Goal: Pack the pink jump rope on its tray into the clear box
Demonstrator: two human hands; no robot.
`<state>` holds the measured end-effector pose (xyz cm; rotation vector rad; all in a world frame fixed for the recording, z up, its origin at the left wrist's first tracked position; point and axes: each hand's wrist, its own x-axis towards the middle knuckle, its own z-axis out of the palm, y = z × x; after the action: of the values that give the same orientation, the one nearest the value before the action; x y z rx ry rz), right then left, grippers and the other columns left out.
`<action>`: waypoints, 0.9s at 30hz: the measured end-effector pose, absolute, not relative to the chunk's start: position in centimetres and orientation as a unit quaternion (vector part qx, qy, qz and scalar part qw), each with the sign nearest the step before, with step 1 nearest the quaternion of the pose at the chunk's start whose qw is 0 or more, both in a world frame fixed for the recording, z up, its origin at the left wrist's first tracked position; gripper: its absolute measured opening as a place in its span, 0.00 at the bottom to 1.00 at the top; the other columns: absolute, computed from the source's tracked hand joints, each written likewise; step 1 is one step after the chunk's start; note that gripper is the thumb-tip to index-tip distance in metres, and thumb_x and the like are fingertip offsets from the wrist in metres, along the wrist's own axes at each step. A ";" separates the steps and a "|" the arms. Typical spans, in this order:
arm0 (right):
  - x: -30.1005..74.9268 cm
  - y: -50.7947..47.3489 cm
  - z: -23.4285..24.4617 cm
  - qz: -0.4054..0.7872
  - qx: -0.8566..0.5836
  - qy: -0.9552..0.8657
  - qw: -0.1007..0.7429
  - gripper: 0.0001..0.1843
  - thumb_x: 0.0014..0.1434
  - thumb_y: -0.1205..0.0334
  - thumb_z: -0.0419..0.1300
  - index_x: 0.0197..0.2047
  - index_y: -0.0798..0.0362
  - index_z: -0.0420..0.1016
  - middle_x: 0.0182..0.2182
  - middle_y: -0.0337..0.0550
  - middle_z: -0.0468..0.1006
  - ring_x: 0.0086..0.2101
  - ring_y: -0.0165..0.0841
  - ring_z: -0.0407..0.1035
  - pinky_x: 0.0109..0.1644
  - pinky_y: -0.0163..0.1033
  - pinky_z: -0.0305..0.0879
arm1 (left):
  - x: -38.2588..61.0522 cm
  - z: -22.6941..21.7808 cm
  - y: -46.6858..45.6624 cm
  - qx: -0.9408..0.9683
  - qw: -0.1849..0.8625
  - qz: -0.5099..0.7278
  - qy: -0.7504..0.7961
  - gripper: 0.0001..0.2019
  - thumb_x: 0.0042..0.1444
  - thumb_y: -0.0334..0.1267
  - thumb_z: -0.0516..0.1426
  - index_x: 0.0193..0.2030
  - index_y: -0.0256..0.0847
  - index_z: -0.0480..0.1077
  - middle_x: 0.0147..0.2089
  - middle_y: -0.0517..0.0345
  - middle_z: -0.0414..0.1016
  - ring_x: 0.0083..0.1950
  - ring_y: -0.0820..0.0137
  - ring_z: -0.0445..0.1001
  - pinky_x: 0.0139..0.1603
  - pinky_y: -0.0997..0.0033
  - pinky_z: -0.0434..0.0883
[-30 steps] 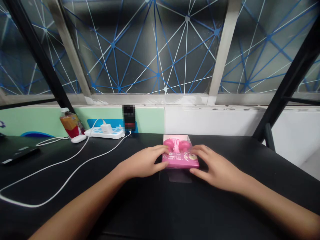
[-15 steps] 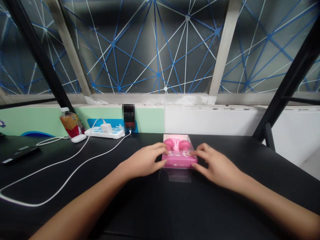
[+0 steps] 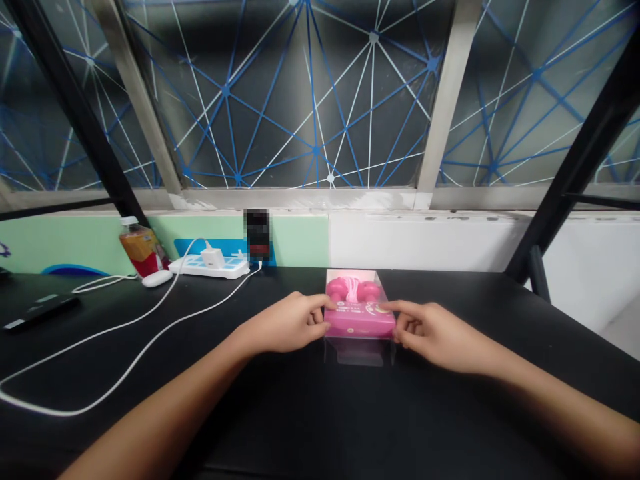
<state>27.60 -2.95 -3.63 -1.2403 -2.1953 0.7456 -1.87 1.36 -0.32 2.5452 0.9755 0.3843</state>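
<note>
change: since half a second ago your hands have slid off the top of the box and out to its two short sides, and your fingers now sit at its edges rather than spread over its face.

left hand [image 3: 287, 324]: fingers curled and closed on the box's left edge, gripping it from the side, wrist low, forearm running in from the lower left.

right hand [image 3: 434, 331]: fingers gathered on the box's right edge, gripping it from the side, the index finger [image 3: 395, 305] reaching over the front corner, forearm running in from the lower right.

box: the clear plastic box [image 3: 359, 352] lies flat on the black counter [image 3: 500, 320], between your hands, straight ahead of you. a pink card [image 3: 359, 323] fills its middle, with pink earphones [image 3: 350, 289] in the far part.

behind it: a white power strip [image 3: 209, 267] with a white charger [image 3: 213, 258], white cables [image 3: 116, 326], a white mouse [image 3: 157, 279], a bottle [image 3: 139, 247] with orange contents, and a black flat device [image 3: 40, 304] off to the left.

hard to make out: the upright object [image 3: 258, 233] behind the power strip is pixelated, so you cannot tell what it is; your palms and fingertips hide the box's side edges, and the card's small print is too small to read.
</note>
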 end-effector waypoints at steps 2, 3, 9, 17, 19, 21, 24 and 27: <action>27.6 -2.9 -3.7 0.277 -0.452 -0.811 0.250 0.25 0.63 0.64 0.54 0.63 0.52 0.65 0.31 0.38 0.81 0.30 0.33 0.75 0.35 0.38 0.71 | -2.1 -0.3 1.5 0.908 0.205 0.135 0.340 0.11 0.61 0.37 0.55 0.50 0.41 0.70 0.33 0.60 0.79 0.33 0.70 0.77 0.34 0.74 0.66; 27.6 -2.8 -3.8 0.266 -0.453 -0.814 0.249 0.24 0.63 0.63 0.54 0.63 0.52 0.65 0.31 0.38 0.81 0.30 0.33 0.75 0.35 0.38 0.71 | -2.1 -0.4 1.6 0.908 0.203 0.137 0.339 0.11 0.61 0.37 0.56 0.50 0.41 0.70 0.33 0.60 0.79 0.33 0.70 0.77 0.34 0.74 0.66; 27.5 -2.5 -4.7 0.087 -0.474 -0.841 0.245 0.17 0.64 0.59 0.56 0.55 0.48 0.73 0.30 0.39 0.80 0.28 0.34 0.74 0.30 0.38 0.68 | -1.5 -1.0 1.6 0.913 0.151 0.151 0.346 0.07 0.64 0.39 0.54 0.46 0.42 0.71 0.32 0.59 0.77 0.32 0.69 0.75 0.32 0.73 0.64; 27.2 -2.3 -5.2 -0.093 -0.429 -0.863 0.249 0.16 0.64 0.59 0.54 0.53 0.50 0.73 0.42 0.49 0.75 0.40 0.42 0.73 0.38 0.48 0.74 | -1.6 -1.2 1.7 0.917 0.134 0.159 0.340 0.09 0.65 0.41 0.53 0.46 0.43 0.72 0.32 0.59 0.77 0.33 0.68 0.75 0.33 0.72 0.65; 26.9 -2.4 -5.2 -0.111 -0.417 -0.866 0.252 0.15 0.64 0.61 0.53 0.52 0.50 0.72 0.47 0.52 0.72 0.44 0.43 0.72 0.41 0.50 0.74 | -1.6 -1.2 1.8 0.917 0.137 0.162 0.338 0.09 0.66 0.41 0.52 0.45 0.42 0.72 0.32 0.59 0.77 0.33 0.68 0.75 0.33 0.72 0.65; 26.7 -2.5 -5.1 -0.116 -0.398 -0.877 0.245 0.13 0.65 0.64 0.52 0.51 0.50 0.72 0.51 0.53 0.71 0.47 0.43 0.70 0.44 0.51 0.74 | -1.5 -1.1 1.8 0.917 0.140 0.162 0.336 0.09 0.66 0.41 0.52 0.45 0.42 0.72 0.32 0.59 0.77 0.33 0.68 0.75 0.33 0.73 0.65; 26.4 -2.8 -5.0 -0.113 -0.366 -0.897 0.221 0.13 0.65 0.68 0.50 0.46 0.50 0.74 0.52 0.53 0.70 0.48 0.43 0.69 0.45 0.50 0.73 | -1.5 -1.1 1.7 0.918 0.142 0.160 0.334 0.09 0.66 0.40 0.52 0.45 0.42 0.71 0.32 0.59 0.77 0.32 0.69 0.75 0.33 0.73 0.65; 26.2 -2.9 -4.9 -0.113 -0.355 -0.905 0.206 0.12 0.64 0.70 0.52 0.40 0.51 0.76 0.54 0.53 0.70 0.50 0.44 0.67 0.47 0.51 0.72 | -1.5 -1.1 1.7 0.918 0.141 0.160 0.335 0.08 0.66 0.40 0.52 0.45 0.42 0.72 0.32 0.59 0.77 0.32 0.69 0.75 0.33 0.73 0.65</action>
<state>26.24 -2.95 -4.94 -0.9894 -2.5203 -0.3156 -1.45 1.67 -1.12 2.6499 0.9684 0.4611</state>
